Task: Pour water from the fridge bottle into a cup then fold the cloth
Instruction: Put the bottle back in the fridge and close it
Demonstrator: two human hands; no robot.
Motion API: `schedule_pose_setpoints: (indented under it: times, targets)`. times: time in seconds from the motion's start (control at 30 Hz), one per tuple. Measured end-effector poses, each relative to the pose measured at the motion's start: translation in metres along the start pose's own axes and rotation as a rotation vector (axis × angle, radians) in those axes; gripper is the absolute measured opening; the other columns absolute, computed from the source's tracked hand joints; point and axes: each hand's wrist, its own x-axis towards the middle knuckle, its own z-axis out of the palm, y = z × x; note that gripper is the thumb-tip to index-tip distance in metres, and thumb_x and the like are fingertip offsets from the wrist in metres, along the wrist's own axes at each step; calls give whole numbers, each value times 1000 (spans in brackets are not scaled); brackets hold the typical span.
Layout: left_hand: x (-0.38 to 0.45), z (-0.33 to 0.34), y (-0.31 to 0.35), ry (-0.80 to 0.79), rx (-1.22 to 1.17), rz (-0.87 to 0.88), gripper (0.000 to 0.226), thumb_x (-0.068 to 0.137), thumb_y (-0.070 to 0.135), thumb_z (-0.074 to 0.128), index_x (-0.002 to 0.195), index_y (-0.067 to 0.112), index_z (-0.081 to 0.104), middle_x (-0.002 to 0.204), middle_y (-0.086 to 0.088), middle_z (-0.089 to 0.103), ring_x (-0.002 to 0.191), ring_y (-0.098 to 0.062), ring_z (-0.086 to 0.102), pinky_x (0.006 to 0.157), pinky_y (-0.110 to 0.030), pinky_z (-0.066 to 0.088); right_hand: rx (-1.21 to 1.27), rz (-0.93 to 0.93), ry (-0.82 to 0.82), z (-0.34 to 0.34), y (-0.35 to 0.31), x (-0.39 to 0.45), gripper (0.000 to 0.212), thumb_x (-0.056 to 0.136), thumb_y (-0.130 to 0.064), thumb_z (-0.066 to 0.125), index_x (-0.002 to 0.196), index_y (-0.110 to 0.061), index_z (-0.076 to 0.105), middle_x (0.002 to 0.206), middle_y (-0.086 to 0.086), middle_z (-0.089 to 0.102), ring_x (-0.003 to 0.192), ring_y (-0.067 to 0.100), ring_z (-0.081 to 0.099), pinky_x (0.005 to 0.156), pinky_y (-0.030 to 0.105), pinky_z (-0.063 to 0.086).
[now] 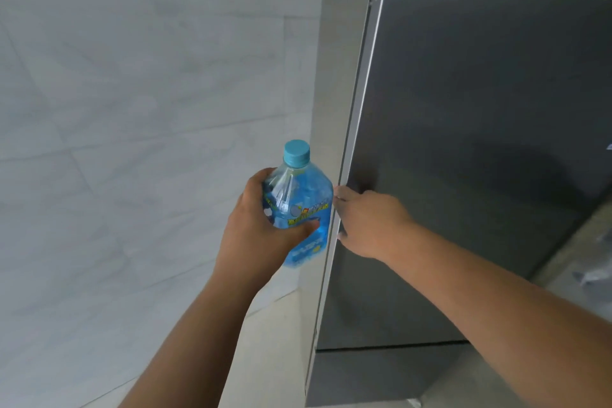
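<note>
- the left hand (261, 228) is wrapped around the one water bottle (299, 205), fingers curled about its blue-labelled body, thumb across the front; the bottle sits just below frame centre, at about 7 o'clock from the middle, tilted slightly.
- its light blue cap (296, 152) is on, so by my judgement nothing has been poured yet.
- the right hand (367, 225) lies at 3 o'clock of the bottle, flat against the edge of the grey fridge door (480, 142), fingers straight and holding nothing; the fingertips are hidden behind the door edge.
- judged progress: the bottle is out of the fridge, and the door looks shut or nearly so; finding the cup, uncapping, pouring and folding the cloth all remain.
- count: one bottle, one cap, one fridge, two hands; no cup or cloth in view.
- a pale tiled wall (132, 93) fills the side from 8 to 11 o'clock.
</note>
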Motion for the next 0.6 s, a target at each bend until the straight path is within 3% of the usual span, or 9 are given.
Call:
schedule_pose_setpoints:
  times: [0.13, 0.37, 0.6]
  targets:
    - [10, 11, 2, -13, 29, 18, 87, 71, 35, 94, 142, 38, 43, 126, 20, 62, 109, -6, 67, 86, -21, 55, -43, 32, 18, 8, -9, 12, 34, 96, -22, 56, 130, -22, 58, 134, -1, 47, 93, 26, 65, 64, 35, 44]
    - [18, 13, -5, -16, 56, 9, 88, 70, 37, 94, 142, 36, 43, 127, 18, 62, 110, -9, 66, 91, -28, 57, -8, 94, 88, 25, -21, 11, 32, 94, -24, 63, 126, -21, 60, 132, 0, 45, 71, 22, 48, 56, 33, 37]
    - [24, 7, -16, -94, 37, 9, 85, 71, 40, 92, 140, 40, 42, 125, 21, 62, 109, -5, 66, 88, -23, 56, 35, 152, 105, 27, -27, 12, 35, 94, -25, 63, 129, -22, 56, 130, 2, 44, 69, 21, 56, 54, 31, 43]
